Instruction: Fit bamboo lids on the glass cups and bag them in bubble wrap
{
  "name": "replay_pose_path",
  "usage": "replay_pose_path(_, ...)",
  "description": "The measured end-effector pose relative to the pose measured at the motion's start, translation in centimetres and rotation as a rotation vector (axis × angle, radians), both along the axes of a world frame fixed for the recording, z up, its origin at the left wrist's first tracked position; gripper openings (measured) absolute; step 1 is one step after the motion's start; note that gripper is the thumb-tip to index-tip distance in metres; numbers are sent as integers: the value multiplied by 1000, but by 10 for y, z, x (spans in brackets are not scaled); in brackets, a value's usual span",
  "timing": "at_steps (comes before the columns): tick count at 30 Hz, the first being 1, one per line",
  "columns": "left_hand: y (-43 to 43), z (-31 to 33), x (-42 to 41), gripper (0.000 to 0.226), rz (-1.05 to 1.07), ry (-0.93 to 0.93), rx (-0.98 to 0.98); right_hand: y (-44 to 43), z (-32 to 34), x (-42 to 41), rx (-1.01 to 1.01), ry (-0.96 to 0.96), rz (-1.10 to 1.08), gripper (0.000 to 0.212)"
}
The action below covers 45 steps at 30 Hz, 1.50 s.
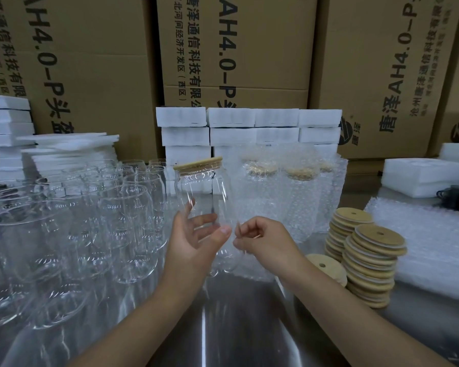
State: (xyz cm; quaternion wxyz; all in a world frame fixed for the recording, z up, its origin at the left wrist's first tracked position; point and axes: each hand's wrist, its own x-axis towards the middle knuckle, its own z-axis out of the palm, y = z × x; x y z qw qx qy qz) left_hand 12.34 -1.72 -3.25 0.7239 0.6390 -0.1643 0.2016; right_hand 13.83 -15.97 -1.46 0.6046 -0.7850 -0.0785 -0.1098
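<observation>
My left hand (194,242) holds a clear glass cup (202,192) upright above the table, thumb in front and fingers behind its lower part. A round bamboo lid (198,163) sits on the cup's mouth, slightly tilted. Just right of the cup's base, my right hand (265,239) has its fingers curled and pinches the thin clear edge of a bubble wrap bag (249,266) that hangs below the cup. Two stacks of bamboo lids (371,263) stand to the right, with a single lid (326,264) beside them.
Several empty glass cups (90,215) crowd the left of the metal table (223,327). Wrapped, lidded cups (289,197) stand behind my hands. A pile of bubble wrap bags (435,250) lies at right. White foam blocks (249,125) and cardboard boxes (236,49) line the back.
</observation>
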Motion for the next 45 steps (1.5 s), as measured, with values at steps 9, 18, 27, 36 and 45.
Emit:
replay_pose_path(9,5,-4,4,89,86,25,133,0,4,-1,103,11,46,13)
replay_pose_path(18,5,-8,7,82,80,20,191,4,6,-11,100,-36,205,51)
replay_pose_path(27,3,-7,5,96,15,5,340,7,-6,-4,87,-28,150,77)
replay_pose_path(36,4,-1,9,62,34,199,54,0,7,-1,337,-171,-92,81)
replay_pose_path(45,0,-2,13,52,-211,496,-322,1,4,0,291,-225,-93,67)
